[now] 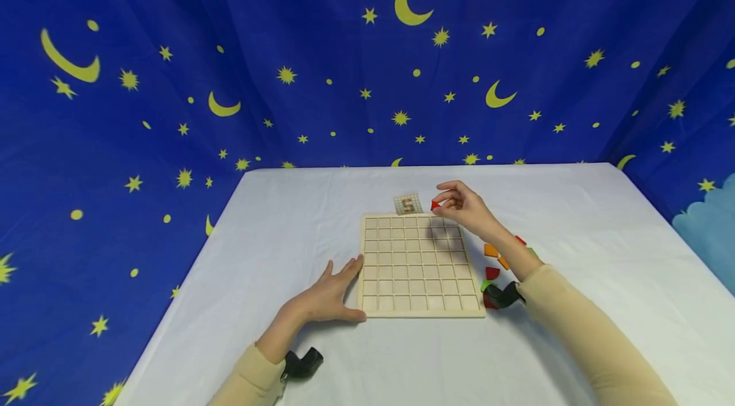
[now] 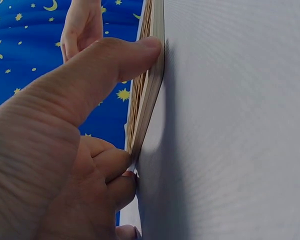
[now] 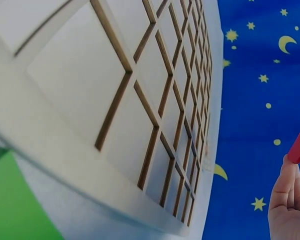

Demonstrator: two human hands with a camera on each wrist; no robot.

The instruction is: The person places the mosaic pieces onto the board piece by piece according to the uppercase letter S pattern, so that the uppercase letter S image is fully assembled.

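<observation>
A wooden board (image 1: 422,265) with a grid of square recesses lies on the table. Above its far right part, my right hand (image 1: 466,209) pinches a small red piece (image 3: 297,150) between thumb and fingertips. In the head view that red piece (image 1: 435,205) shows beside a small patterned card (image 1: 408,204) past the board's far edge. My left hand (image 1: 333,294) rests against the board's left side, fingers spread along the edge. The left wrist view has the left thumb (image 2: 135,57) on the board's near corner (image 2: 152,90).
Several loose coloured pieces lie right of the board, among them a red piece (image 1: 492,273) and an orange piece (image 1: 490,250); the right forearm partly covers them. A green piece (image 3: 20,205) shows close in the right wrist view. A blue star-patterned curtain (image 1: 344,61) surrounds the white table (image 1: 287,214).
</observation>
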